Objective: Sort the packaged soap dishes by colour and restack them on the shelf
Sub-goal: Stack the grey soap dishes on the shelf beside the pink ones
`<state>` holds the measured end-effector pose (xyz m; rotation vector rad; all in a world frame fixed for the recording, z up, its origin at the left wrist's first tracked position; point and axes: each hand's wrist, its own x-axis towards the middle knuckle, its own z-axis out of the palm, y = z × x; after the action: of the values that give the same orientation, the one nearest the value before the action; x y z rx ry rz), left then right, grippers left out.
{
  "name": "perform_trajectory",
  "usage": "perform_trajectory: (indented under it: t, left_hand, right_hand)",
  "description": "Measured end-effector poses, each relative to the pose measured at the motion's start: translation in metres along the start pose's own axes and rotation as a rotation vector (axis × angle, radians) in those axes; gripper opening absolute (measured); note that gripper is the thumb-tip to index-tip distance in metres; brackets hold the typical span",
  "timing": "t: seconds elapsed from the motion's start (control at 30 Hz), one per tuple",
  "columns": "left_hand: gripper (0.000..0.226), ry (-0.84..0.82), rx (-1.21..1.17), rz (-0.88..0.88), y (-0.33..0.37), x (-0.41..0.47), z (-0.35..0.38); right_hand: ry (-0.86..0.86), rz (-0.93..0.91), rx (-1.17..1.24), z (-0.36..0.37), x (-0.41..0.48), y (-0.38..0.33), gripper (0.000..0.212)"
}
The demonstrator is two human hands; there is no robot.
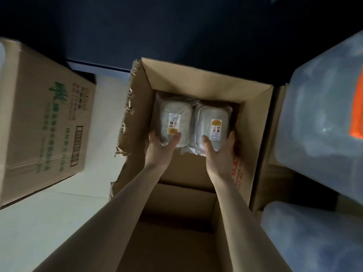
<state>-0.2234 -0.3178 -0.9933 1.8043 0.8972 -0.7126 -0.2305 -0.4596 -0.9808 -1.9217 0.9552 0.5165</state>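
Left hand (pixel 160 149) fingers curled round left soap-dish pack (pixel 174 114), right hand (pixel 221 154) likewise on right pack (pixel 212 114), stickers (pixel 174 123) illegible

The light is dim; beyond the fingers (pixel 231 138) a dark navy surface (pixel 176 26) fills the far side, wall or panel I cannot tell; well left of the fingers lies a pale flat surface (pixel 39 222), and on it a closed cardboard carton (pixel 39 118) printed in green; well right stand blue-grey plastic bins (pixel 318 118), the farther one showing an orange patch (pixel 356 114).
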Motion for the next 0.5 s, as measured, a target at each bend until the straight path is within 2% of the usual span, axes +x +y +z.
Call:
perform_trajectory:
  t: [0.2, 0.33, 0.5]
  left_hand:
    - [0.095, 0.044, -0.050, -0.006, -0.013, 0.022, 0.010]
    - [0.079, 0.069, -0.068, 0.037, -0.017, 0.022, 0.009]
    - [0.060, 0.113, -0.037, 0.095, -0.014, 0.007, -0.001]
  right_hand:
    - [0.112, 0.034, -0.114, 0.017, 0.014, 0.013, 0.105]
    - [0.122, 0.073, -0.079, 0.023, 0.017, 0.011, 0.106]
    - [0.158, 0.013, -0.085, 0.022, 0.005, 0.003, 0.101]
